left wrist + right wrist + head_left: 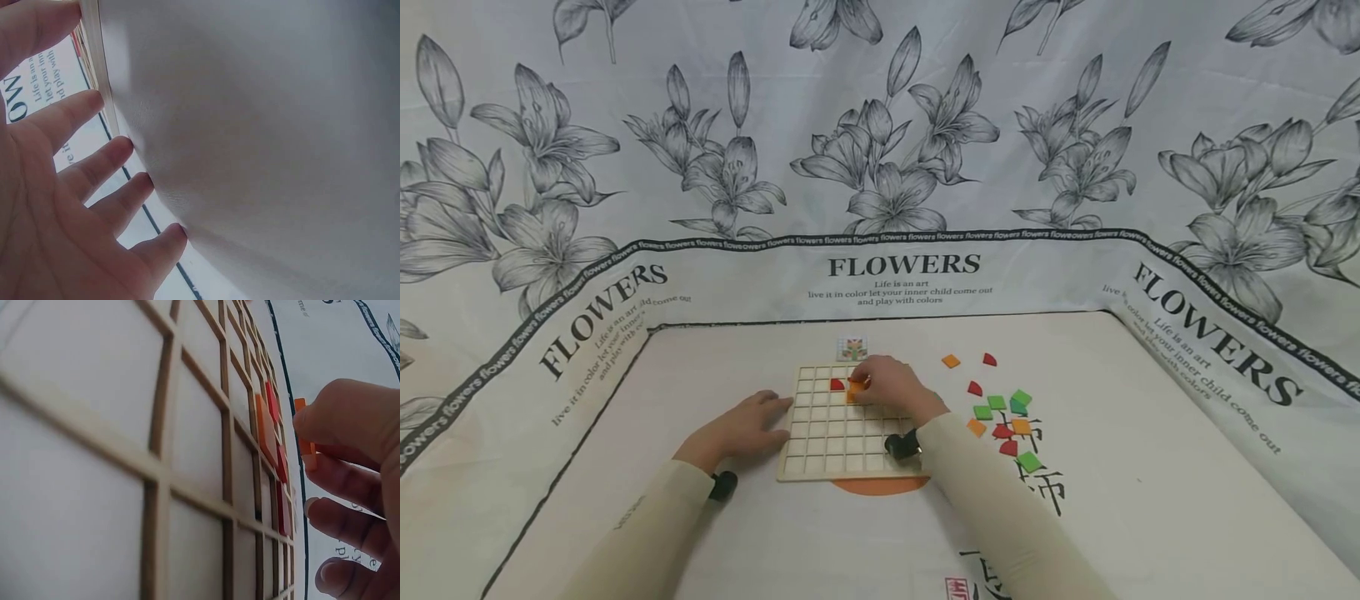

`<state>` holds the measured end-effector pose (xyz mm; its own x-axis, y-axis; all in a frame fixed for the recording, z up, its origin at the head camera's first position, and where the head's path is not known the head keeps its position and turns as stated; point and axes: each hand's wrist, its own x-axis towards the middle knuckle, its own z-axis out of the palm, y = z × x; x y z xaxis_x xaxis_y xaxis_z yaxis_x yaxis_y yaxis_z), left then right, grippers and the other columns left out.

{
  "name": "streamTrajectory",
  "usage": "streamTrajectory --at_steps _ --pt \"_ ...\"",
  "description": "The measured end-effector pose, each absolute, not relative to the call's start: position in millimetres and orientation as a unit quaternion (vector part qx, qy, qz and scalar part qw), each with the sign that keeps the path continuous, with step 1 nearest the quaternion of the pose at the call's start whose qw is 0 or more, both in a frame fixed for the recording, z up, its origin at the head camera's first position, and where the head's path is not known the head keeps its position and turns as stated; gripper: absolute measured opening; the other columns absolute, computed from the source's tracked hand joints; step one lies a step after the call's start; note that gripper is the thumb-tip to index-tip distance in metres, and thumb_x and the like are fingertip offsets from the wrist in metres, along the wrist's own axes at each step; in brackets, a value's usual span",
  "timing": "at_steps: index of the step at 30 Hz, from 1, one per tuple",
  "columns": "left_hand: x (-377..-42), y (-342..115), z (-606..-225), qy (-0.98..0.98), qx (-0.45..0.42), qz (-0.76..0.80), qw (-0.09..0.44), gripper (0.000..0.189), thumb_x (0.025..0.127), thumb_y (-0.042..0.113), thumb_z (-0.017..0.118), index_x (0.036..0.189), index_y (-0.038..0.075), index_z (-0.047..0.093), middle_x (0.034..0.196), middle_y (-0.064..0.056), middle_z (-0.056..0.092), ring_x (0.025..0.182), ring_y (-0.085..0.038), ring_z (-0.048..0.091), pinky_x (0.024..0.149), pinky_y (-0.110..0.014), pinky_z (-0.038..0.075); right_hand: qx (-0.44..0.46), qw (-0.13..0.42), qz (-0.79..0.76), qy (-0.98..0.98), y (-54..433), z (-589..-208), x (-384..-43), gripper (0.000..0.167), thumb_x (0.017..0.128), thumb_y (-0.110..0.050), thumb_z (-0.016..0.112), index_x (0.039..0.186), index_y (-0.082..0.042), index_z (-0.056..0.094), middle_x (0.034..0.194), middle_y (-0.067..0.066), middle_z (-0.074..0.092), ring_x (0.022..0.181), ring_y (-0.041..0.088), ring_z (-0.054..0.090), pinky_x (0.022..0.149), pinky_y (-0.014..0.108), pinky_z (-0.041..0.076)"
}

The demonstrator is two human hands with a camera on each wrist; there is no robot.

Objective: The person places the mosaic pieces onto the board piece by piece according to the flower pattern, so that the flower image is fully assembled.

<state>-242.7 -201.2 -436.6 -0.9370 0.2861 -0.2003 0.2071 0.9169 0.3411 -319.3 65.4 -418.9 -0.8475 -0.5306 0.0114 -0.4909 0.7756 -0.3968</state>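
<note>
In the head view, the person's left hand (741, 429) lies flat, fingers spread loosely, at the left edge of a wooden grid board (827, 446) on the table (760, 533). The right hand (891, 387) hovers over the board's upper part, hiding some squares. A red tile (837, 384) sits in the grid; a picture card (852, 347) lies just beyond. Loose tiles (996, 402), green, red and orange, are scattered to the right.

In the left wrist view, the fingers are apart, holding nothing, the thumb against the board's side.

In the right wrist view, thumb and forefinger pinch an orange tile (300, 403) above the board, near seated red and orange tiles.
</note>
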Motion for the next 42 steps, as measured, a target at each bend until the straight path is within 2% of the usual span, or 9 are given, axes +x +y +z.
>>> streamTrajectory --at_steps 7,9,18,26,37,42 --pt "-243.0 -201.3 -437.0 0.971 0.128 0.158 0.124 0.065 0.092 0.038 0.058 0.149 0.015 0.039 0.153 -0.018 0.034 0.141 -0.037 0.034 0.113 -0.054 0.035 -0.282 0.046 -0.157 0.945 49.6 -423.8 -317.5 0.029 0.088 -0.032 0.069 0.114 -0.019 0.072 0.112 -0.004 0.070 0.104 0.015 0.062 0.089 0.032 0.052" --pt "-243.0 -201.3 -436.7 0.971 0.128 0.157 0.124 0.065 0.092 0.038 0.058 0.149 0.015 0.039 0.154 -0.018 0.034 0.141 -0.037 0.034 0.113 -0.054 0.034 -0.287 0.045 -0.157 0.944 46.3 -423.9 -316.8 0.029 0.089 -0.033 0.068 0.114 -0.018 0.072 0.112 -0.004 0.070 0.105 0.016 0.062 0.090 0.034 0.052" --pt "-243.8 -203.6 -437.0 0.970 0.136 0.158 0.123 0.064 0.092 0.037 0.058 0.149 0.014 0.039 0.153 -0.019 0.034 0.141 -0.038 0.034 0.113 -0.054 0.034 -0.308 0.038 -0.140 0.940 37.0 -426.2 -313.7 0.023 0.091 -0.034 0.065 0.107 -0.020 0.074 0.104 -0.005 0.070 0.088 0.011 0.061 0.075 0.029 0.052" --pt "-242.9 -205.4 -434.4 0.969 0.146 0.161 0.117 0.063 0.093 0.036 0.058 0.149 0.013 0.039 0.153 -0.020 0.034 0.140 -0.039 0.034 0.112 -0.054 0.034 -0.313 0.035 -0.137 0.939 33.0 -422.9 -309.3 0.021 0.091 -0.029 0.066 0.107 -0.018 0.075 0.109 -0.002 0.069 0.101 0.017 0.065 0.087 0.033 0.054" --pt "-243.5 -204.4 -433.9 0.969 0.140 0.165 0.120 0.064 0.092 0.037 0.058 0.149 0.013 0.040 0.152 -0.020 0.034 0.140 -0.039 0.035 0.112 -0.054 0.035 -0.303 0.029 -0.154 0.940 29.7 -426.9 -306.9 0.012 0.091 -0.026 0.066 0.097 -0.020 0.075 0.101 -0.005 0.068 0.094 0.014 0.064 0.081 0.033 0.054" --pt "-243.2 -204.0 -434.4 0.969 0.137 0.165 0.120 0.064 0.092 0.037 0.058 0.149 0.013 0.040 0.153 -0.019 0.034 0.140 -0.039 0.034 0.112 -0.055 0.034 -0.298 0.031 -0.144 0.943 30.8 -427.3 -308.0 0.013 0.091 -0.027 0.066 0.098 -0.022 0.075 0.104 -0.007 0.070 0.096 0.014 0.065 0.081 0.032 0.054"
